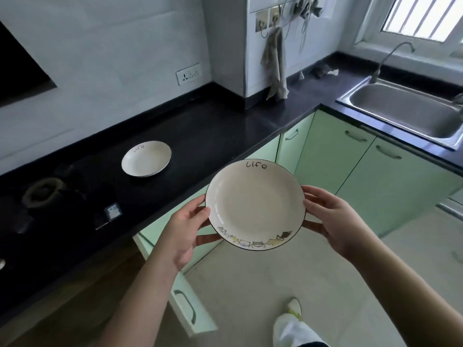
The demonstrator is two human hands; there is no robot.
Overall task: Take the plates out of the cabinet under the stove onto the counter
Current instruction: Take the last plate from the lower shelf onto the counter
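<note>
I hold a white plate [253,206] with a dark rim, the word "life" and small cartoon figures, level in the air just off the counter's front edge. My left hand [185,231] grips its left rim, thumb on top and fingers underneath. My right hand [333,221] grips the right rim the same way. A second white plate [146,158] of the same design lies flat on the black counter [213,131], to the upper left of the held one. The green cabinet door [185,301] under the stove stands open below my left arm.
The black stove top [50,196] with a burner ring lies at the left. A steel sink [406,111] with a tap sits at the right corner. Shut green cabinet doors [333,159] line the counter's front. A cloth [274,63] hangs on the wall. My foot [290,319] stands on the tiled floor.
</note>
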